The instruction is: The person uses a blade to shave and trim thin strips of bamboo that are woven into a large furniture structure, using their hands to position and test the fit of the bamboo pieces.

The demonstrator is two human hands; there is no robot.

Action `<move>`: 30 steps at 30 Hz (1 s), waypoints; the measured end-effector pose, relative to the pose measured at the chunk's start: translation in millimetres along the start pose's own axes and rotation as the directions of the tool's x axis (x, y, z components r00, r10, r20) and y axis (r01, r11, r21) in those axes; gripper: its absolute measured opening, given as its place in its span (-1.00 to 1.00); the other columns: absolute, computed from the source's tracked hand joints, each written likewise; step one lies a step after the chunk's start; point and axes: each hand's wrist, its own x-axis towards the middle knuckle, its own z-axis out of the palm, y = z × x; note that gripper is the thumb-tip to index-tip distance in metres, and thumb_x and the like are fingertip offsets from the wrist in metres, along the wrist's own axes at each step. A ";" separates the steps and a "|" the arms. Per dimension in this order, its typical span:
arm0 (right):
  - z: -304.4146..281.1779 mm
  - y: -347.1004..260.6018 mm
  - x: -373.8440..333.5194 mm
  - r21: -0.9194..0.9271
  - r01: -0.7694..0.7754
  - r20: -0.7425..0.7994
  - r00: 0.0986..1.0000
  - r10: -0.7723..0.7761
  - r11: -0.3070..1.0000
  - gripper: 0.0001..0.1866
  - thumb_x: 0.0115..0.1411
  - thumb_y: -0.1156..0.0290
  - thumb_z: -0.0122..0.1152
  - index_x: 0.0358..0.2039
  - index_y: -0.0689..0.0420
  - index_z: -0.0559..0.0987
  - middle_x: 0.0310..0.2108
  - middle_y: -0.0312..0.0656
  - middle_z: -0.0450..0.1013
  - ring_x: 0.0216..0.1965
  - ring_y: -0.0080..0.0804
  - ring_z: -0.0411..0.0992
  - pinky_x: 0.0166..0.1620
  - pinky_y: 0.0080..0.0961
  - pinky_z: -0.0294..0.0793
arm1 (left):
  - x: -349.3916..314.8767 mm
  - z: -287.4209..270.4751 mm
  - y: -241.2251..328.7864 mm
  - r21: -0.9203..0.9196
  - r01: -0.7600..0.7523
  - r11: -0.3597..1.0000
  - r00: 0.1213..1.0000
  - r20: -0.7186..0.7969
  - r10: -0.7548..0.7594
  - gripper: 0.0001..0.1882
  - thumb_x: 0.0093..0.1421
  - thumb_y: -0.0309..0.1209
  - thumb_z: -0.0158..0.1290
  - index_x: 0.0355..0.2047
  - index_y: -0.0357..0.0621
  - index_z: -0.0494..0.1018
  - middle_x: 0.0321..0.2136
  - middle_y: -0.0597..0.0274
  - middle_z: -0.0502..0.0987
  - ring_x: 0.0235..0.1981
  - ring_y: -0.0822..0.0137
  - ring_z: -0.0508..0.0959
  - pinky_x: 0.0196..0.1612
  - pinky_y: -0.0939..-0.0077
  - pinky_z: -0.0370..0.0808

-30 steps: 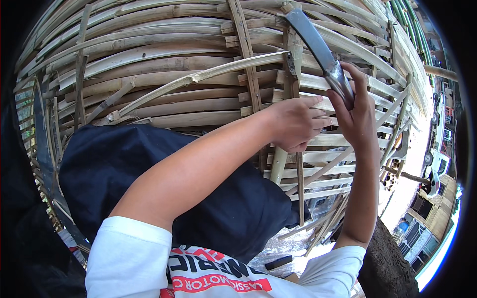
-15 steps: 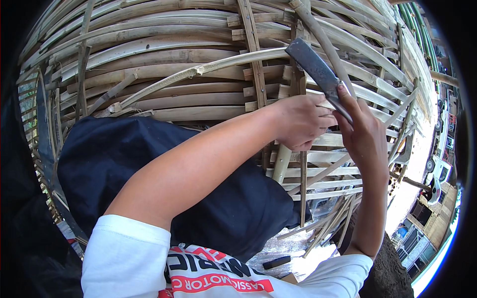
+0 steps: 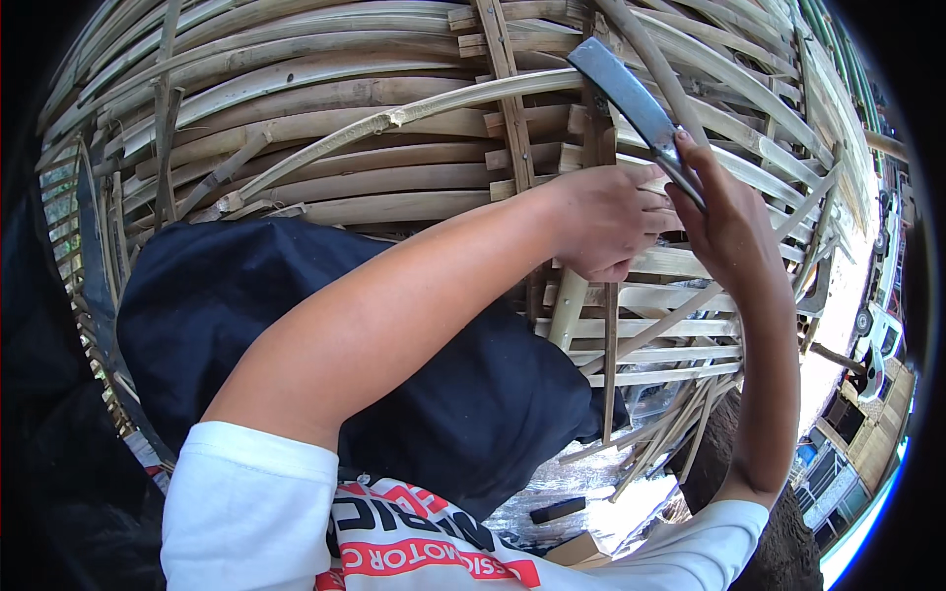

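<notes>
My right hand [image 3: 727,212] is closed round the grip of a broad, square-ended metal knife [image 3: 623,94]. Its blade slants up and to the left, over slats, with the thumb against the blade's base. Just left of it my left hand [image 3: 613,225] has its fingers curled inward, close to the right fingers; what they hold is hidden. A pale green bamboo pole [image 3: 566,313] shows below the left hand. One long split bamboo strip [image 3: 394,116] curves from the left up to near the blade's tip.
Stacked bamboo slats [image 3: 374,94] with wooden uprights [image 3: 506,98] fill the space ahead. Dark cloth [image 3: 424,394] covers my legs. Thin sticks [image 3: 680,433] lie at lower right, near a small dark block [image 3: 558,510]. A parked white vehicle [image 3: 884,340] stands far right.
My right hand has shifted slightly to the right with the knife, and the blade's tip has risen a little. The left hand has moved slightly up and right. The view has shifted a little too.
</notes>
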 end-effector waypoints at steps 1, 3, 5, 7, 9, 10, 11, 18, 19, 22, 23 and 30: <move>-18.4 -6.4 11.0 -0.136 0.039 0.042 0.999 -0.033 0.990 -0.47 0.20 0.38 0.31 0.19 -0.06 0.43 -0.28 0.01 0.55 -0.33 0.06 0.56 -0.34 -0.13 0.50 | -5.7 4.7 -1.6 0.050 0.007 0.999 0.986 -0.168 0.002 -0.67 0.00 -0.16 0.13 -0.27 -0.05 0.62 -0.10 0.36 0.55 0.00 0.38 0.52 0.24 0.22 0.32; -22.8 -11.1 14.9 0.021 0.077 -0.225 0.972 -0.071 0.997 -0.46 0.19 0.36 0.32 0.19 -0.07 0.43 -0.32 0.00 0.54 -0.36 0.07 0.55 -0.35 -0.14 0.51 | -9.0 7.4 -3.8 0.102 0.017 0.995 0.942 -0.335 0.019 -0.70 0.00 -0.16 0.13 -0.31 -0.03 0.60 -0.20 0.38 0.55 -0.06 0.39 0.53 0.15 0.25 0.36; -1.8 -2.9 1.8 0.003 0.077 -0.181 0.981 -0.075 0.997 -0.45 0.18 0.37 0.33 0.20 -0.06 0.44 -0.34 -0.02 0.53 -0.38 0.06 0.54 -0.36 -0.16 0.52 | -3.0 6.8 1.2 0.120 -0.007 0.993 0.957 -0.289 0.041 -0.70 0.00 -0.17 0.13 -0.30 -0.03 0.60 -0.21 0.37 0.56 -0.04 0.41 0.53 0.17 0.25 0.36; 0.2 -11.3 7.8 -0.172 -0.038 0.171 0.983 0.068 0.984 -0.53 0.20 0.50 0.30 0.13 0.14 0.44 -0.05 0.12 0.54 -0.16 0.11 0.58 -0.21 -0.15 0.57 | -2.2 -0.1 -0.8 -0.017 0.029 0.999 0.999 -0.031 -0.030 -0.61 0.00 -0.18 0.14 -0.18 -0.06 0.60 -0.12 0.37 0.58 0.00 0.40 0.53 0.20 0.29 0.36; -13.5 -20.9 8.6 -0.091 0.005 0.010 1.000 -0.004 0.996 -0.52 0.20 0.49 0.30 0.14 0.14 0.44 -0.08 0.12 0.54 -0.18 0.12 0.57 -0.22 -0.13 0.56 | -6.4 2.3 0.8 0.017 0.022 1.000 0.994 -0.109 -0.020 -0.61 0.00 -0.17 0.14 -0.17 -0.05 0.59 -0.13 0.38 0.58 -0.02 0.40 0.53 0.17 0.33 0.37; -16.2 -22.7 8.8 -0.019 0.069 -0.161 0.984 -0.072 0.997 -0.51 0.19 0.48 0.31 0.14 0.14 0.44 -0.11 0.11 0.55 -0.20 0.13 0.57 -0.23 -0.12 0.55 | -6.6 2.8 0.9 0.074 0.013 0.997 0.981 -0.193 0.001 -0.62 -0.01 -0.18 0.15 -0.18 -0.04 0.59 -0.17 0.40 0.57 -0.07 0.41 0.53 0.10 0.34 0.38; -9.0 -17.7 4.8 0.120 0.152 -0.363 0.927 -0.099 0.981 -0.52 0.21 0.45 0.30 0.14 0.10 0.44 -0.19 0.07 0.55 -0.25 0.14 0.55 -0.24 -0.11 0.53 | -7.0 3.4 0.3 0.132 0.009 0.991 0.961 -0.274 0.028 -0.63 -0.01 -0.18 0.15 -0.19 -0.03 0.59 -0.21 0.42 0.56 -0.12 0.41 0.52 0.02 0.36 0.39; -9.2 -7.1 13.3 0.035 0.141 -0.150 0.979 -0.135 0.989 -0.46 0.20 0.38 0.30 0.20 -0.08 0.42 -0.21 -0.04 0.55 -0.32 0.06 0.54 -0.30 -0.15 0.50 | -7.0 6.7 0.0 0.122 0.024 0.992 0.961 -0.275 0.010 -0.65 -0.02 -0.18 0.16 -0.23 -0.05 0.58 -0.16 0.42 0.55 -0.07 0.42 0.52 0.12 0.33 0.37; -7.3 -2.5 10.2 -0.010 0.115 -0.063 0.991 -0.116 0.993 -0.46 0.20 0.40 0.30 0.20 -0.07 0.43 -0.20 -0.03 0.56 -0.30 0.06 0.55 -0.28 -0.15 0.50 | -3.1 5.6 0.1 0.037 -0.008 0.999 0.974 -0.226 0.016 -0.65 -0.02 -0.18 0.17 -0.25 -0.06 0.57 -0.12 0.40 0.56 -0.03 0.41 0.52 0.17 0.33 0.35; -10.1 -2.4 20.9 -0.065 0.113 0.000 0.994 -0.114 0.991 -0.48 0.19 0.40 0.31 0.17 -0.06 0.44 -0.19 -0.03 0.56 -0.28 0.07 0.54 -0.27 -0.13 0.49 | -5.8 5.5 0.9 0.044 0.007 0.999 0.981 -0.195 0.002 -0.61 -0.02 -0.19 0.17 -0.19 -0.06 0.58 0.00 0.36 0.56 0.05 0.42 0.51 0.25 0.34 0.31; -10.0 -5.6 25.5 0.022 0.183 -0.201 0.964 -0.175 0.983 -0.50 0.19 0.39 0.30 0.15 -0.06 0.45 -0.21 -0.04 0.55 -0.29 0.08 0.53 -0.29 -0.12 0.48 | -7.5 6.1 0.6 0.044 0.010 0.999 0.981 -0.193 -0.001 -0.61 -0.02 -0.19 0.17 -0.19 -0.06 0.58 0.00 0.36 0.56 0.05 0.42 0.51 0.25 0.34 0.31; -7.0 -0.4 19.3 -0.010 0.264 -0.248 0.934 -0.258 0.965 -0.58 0.24 0.45 0.28 0.10 0.16 0.43 -0.13 0.13 0.56 -0.15 0.14 0.56 -0.18 -0.15 0.53 | -4.9 9.5 0.6 0.095 0.018 0.995 0.972 -0.237 0.006 -0.59 -0.03 -0.16 0.16 -0.18 -0.05 0.58 -0.02 0.40 0.56 0.00 0.44 0.52 0.22 0.28 0.34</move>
